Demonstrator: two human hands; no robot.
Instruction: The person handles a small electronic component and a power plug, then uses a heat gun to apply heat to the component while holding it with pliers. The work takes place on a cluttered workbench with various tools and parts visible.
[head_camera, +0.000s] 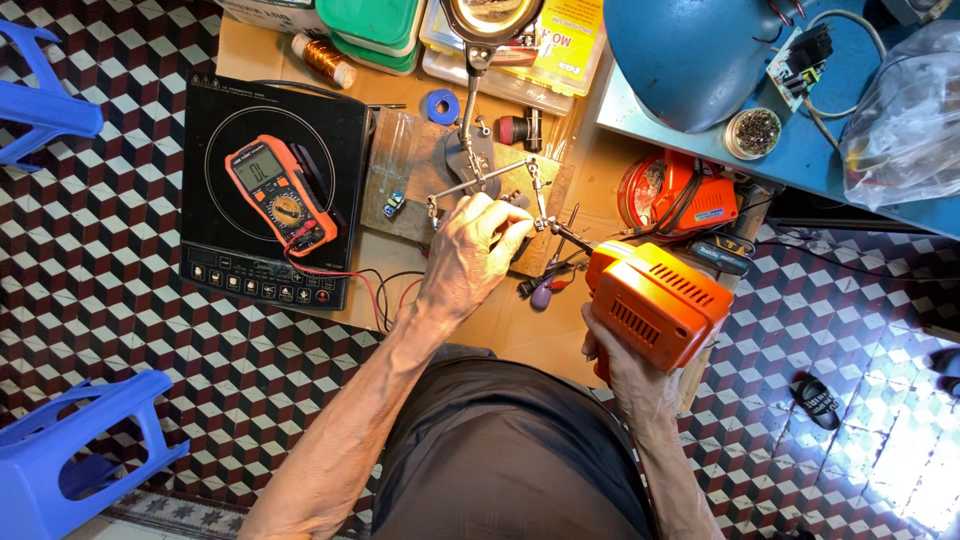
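Two hands work at the metal clip stand (490, 180): the left hand (470, 250) pinches a small part there, while the right hand (625, 365) grips a boxy orange soldering gun (655, 300), its thin tip (565, 232) pointing left toward those fingers.

An orange multimeter (280, 192) was laid on a black induction cooker (270, 190); blue plastic stools (75, 450) were set on the patterned floor (100, 290).
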